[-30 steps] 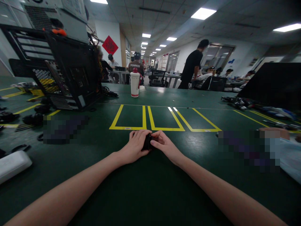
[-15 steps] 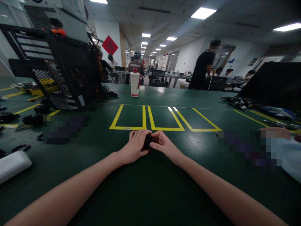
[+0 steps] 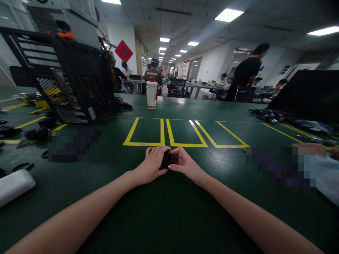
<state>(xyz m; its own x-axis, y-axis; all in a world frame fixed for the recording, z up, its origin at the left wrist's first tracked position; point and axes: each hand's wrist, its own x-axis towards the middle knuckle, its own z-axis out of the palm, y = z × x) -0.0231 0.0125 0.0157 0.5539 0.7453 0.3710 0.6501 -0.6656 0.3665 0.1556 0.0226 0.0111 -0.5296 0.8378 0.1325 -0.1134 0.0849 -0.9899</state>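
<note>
My left hand (image 3: 150,164) is wrapped over a small black object (image 3: 166,161), its fingers across the top and its thumb low at the near side. From the other side my right hand (image 3: 187,165) holds the object's right end between curved fingers and thumb. Most of the object is hidden by the hands, so its kind cannot be made out. Both hands are low over the green table (image 3: 169,211), just in front of the yellow tape outlines (image 3: 189,145).
An open black computer case (image 3: 87,81) stands at left. A white cup with a red lid (image 3: 152,95) is beyond the tape. A white case (image 3: 16,187) lies near left. At right are a blurred person's sleeve (image 3: 327,173), tangled cables (image 3: 270,115) and a dark panel (image 3: 307,93).
My right thumb has shifted slightly down along the black object; my left hand keeps its hold. In the background, a standing person in black has moved to the right.
</note>
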